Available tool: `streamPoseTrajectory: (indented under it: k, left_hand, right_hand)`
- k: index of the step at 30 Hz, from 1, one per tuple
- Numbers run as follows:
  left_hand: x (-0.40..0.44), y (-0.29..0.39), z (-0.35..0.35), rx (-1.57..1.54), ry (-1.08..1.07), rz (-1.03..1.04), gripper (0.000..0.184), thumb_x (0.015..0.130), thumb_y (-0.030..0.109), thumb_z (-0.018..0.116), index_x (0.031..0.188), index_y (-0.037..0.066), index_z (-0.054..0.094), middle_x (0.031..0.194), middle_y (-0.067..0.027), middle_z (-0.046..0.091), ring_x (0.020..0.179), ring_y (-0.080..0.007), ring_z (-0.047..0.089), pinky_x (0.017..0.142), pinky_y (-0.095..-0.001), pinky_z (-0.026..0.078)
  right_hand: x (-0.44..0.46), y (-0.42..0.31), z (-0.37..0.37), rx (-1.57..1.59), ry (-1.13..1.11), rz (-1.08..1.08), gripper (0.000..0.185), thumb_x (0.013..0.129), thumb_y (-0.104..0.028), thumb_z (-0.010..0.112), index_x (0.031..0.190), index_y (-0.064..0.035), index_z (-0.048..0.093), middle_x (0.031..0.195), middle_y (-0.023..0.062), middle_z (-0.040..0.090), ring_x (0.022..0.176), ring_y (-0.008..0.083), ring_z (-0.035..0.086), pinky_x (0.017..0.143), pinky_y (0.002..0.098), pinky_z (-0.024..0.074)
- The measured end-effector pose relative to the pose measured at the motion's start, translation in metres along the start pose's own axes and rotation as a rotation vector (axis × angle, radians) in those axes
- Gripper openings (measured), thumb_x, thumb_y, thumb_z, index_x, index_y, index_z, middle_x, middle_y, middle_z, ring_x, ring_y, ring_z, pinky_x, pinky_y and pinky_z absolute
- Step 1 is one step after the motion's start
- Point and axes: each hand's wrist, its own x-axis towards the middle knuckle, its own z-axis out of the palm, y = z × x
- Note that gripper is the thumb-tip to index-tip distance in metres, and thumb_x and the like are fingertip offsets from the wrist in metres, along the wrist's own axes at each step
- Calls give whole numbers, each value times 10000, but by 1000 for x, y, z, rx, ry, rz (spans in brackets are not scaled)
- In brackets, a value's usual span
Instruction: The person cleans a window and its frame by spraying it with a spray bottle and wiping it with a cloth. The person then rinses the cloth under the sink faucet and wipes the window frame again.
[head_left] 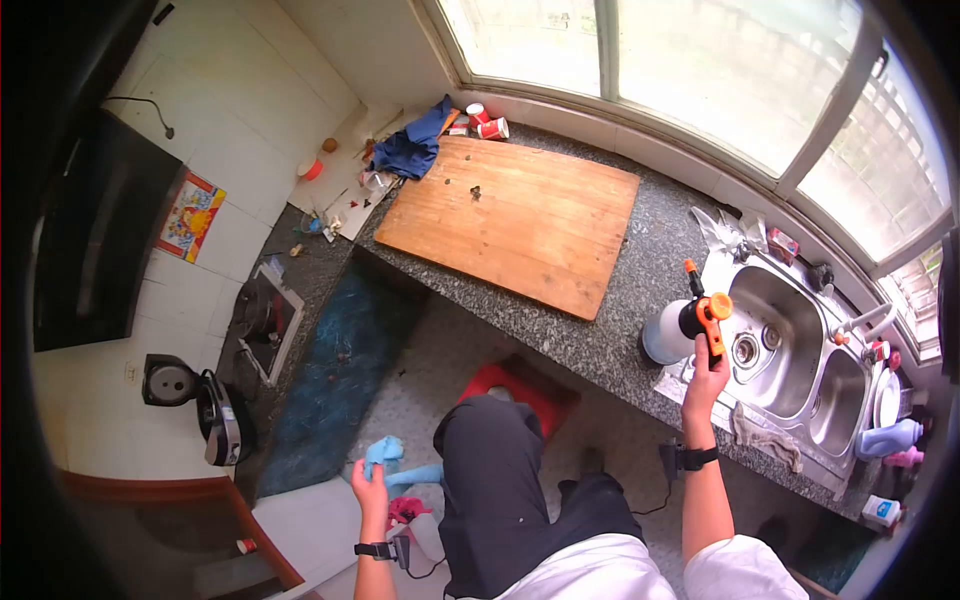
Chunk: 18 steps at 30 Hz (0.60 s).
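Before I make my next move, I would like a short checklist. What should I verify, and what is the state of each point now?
1. Right hand on the sprayer handle: ok.
2. Nozzle pointing away from the body: ok.
3. Enough liquid in the sprayer: cannot tell.
4. Light blue cloth held in the left hand: ok.
5. Wooden board free of bits: not ok, dark bits lie on it.
6. Board free of other cloths: not ok, the dark blue cloth overlaps one corner.
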Motion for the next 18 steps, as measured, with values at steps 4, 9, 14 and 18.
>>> streamPoseTrajectory:
  k: [4, 9, 14, 18]
  left_hand:
    - [75, 7, 34, -115, -19, 31, 206, 922, 131, 634, 1062, -19, 610, 990, -54, 640, 941, -128, 563, 842, -304, 464]
    - [157, 58, 56, -72, -207, 50, 181, 914, 100, 634, 1053, -14, 612, 990, -43, 643, 920, -127, 573, 822, -303, 477]
    - [223, 162, 50, 114, -576, 56, 185, 901, 92, 627, 1060, -1, 610, 961, -65, 660, 896, -120, 590, 796, -297, 484]
    - [279, 217, 55, 257, -752, 5, 194, 904, 106, 626, 1066, 4, 599, 909, -80, 663, 830, -136, 607, 741, -313, 497]
  right_hand:
    - [21, 10, 25, -91, 63, -18, 280, 966, -225, 676, 1108, 16, 651, 897, -31, 591, 778, 45, 489, 696, 220, 394]
    - [44, 20, 42, -173, 131, -14, 188, 975, -260, 665, 960, -77, 624, 662, -87, 442, 572, 22, 363, 510, 224, 272]
    - [50, 4, 28, -334, -50, 220, 188, 985, -244, 642, 966, -65, 591, 735, -44, 523, 655, 55, 465, 596, 240, 378]
    - [47, 2, 38, -343, 30, 243, 209, 987, -258, 638, 998, -57, 585, 733, -40, 508, 658, 58, 458, 595, 247, 393]
